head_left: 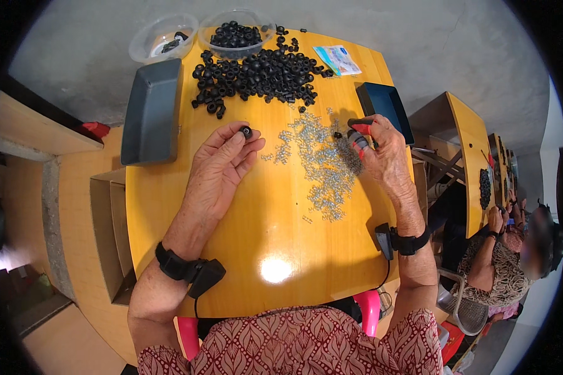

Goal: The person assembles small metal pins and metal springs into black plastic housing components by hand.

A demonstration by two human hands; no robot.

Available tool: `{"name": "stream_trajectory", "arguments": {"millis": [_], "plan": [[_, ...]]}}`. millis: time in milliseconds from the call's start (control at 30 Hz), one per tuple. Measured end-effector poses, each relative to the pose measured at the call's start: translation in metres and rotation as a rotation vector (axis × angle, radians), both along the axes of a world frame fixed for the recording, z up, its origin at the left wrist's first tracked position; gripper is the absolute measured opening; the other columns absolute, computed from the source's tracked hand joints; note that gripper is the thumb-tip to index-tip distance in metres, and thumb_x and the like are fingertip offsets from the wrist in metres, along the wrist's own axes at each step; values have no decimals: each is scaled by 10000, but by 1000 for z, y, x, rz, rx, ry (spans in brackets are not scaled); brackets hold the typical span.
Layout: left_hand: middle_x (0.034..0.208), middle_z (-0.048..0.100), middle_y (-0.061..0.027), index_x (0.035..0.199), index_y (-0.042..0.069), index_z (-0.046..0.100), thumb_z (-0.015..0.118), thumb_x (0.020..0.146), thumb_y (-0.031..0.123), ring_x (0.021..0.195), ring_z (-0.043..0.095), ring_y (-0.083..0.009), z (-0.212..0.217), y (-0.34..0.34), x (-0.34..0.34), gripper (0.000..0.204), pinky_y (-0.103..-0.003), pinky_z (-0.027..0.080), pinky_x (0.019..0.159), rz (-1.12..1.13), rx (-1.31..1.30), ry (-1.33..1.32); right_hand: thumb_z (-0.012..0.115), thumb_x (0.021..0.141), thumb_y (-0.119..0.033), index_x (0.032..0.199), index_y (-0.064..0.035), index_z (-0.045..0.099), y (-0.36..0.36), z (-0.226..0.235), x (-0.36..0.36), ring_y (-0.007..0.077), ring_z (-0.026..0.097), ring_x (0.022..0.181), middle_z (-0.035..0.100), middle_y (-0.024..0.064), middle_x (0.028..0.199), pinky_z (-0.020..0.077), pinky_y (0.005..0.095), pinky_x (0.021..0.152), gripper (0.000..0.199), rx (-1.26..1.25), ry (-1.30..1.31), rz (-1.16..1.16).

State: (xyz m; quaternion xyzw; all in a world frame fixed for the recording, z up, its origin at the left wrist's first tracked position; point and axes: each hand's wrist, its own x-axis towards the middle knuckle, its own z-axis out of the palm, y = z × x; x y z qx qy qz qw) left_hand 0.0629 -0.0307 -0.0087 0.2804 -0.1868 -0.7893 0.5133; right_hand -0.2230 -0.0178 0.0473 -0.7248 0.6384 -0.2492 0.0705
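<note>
Between the thumb and fingers of my left hand is a small black plastic cap, its round hollow end showing. My right hand hovers over the right edge of scattered small silvery pieces that look like springs. Black, red and grey coverings wrap its fingertips, which are bent close together; whatever they pinch is too small to make out. Just left of those fingertips sits a small black piece. Beneath the right hand a denser, darker clump of the silvery pieces partly shows.
A big heap of black caps covers the table's far side, by a clear bowl of more. Another clear tub and a grey tray are left; a packet and dark blue tray right. A co-worker sits far right.
</note>
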Motion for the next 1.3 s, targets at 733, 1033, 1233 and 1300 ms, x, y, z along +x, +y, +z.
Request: {"name": "stream_trajectory", "arguments": {"millis": [733,1033,1233,1300], "plan": [[1079,679,-83,1148,74,609,597,941,90,1006,659,-168,-4,-1,2,208,-251,546,815,4,-14,30,710,670,29,929,57,644,-4,2,44,370,590,978,614,190,1088,517,406,819,268,23,187,376],[1066,677,-67,1140,73,607,597,945,106,1003,653,-155,0,-1,0,198,-241,533,825,-3,-28,5,717,769,-62,870,49,641,-46,15,38,345,609,799,605,174,867,509,408,704,168,35,178,275],[1073,670,-83,1126,56,594,602,943,109,1006,656,-172,2,-1,-2,191,-244,520,848,-8,-22,-8,702,802,-132,847,56,614,-73,0,53,358,607,816,607,188,874,504,408,722,213,65,277,220],[1072,670,-82,1127,56,593,603,943,108,1006,656,-172,2,-1,-2,192,-243,519,848,-8,-24,-6,701,810,-213,923,13,678,-78,-7,54,328,632,899,634,167,908,526,422,796,253,50,335,194]]}}
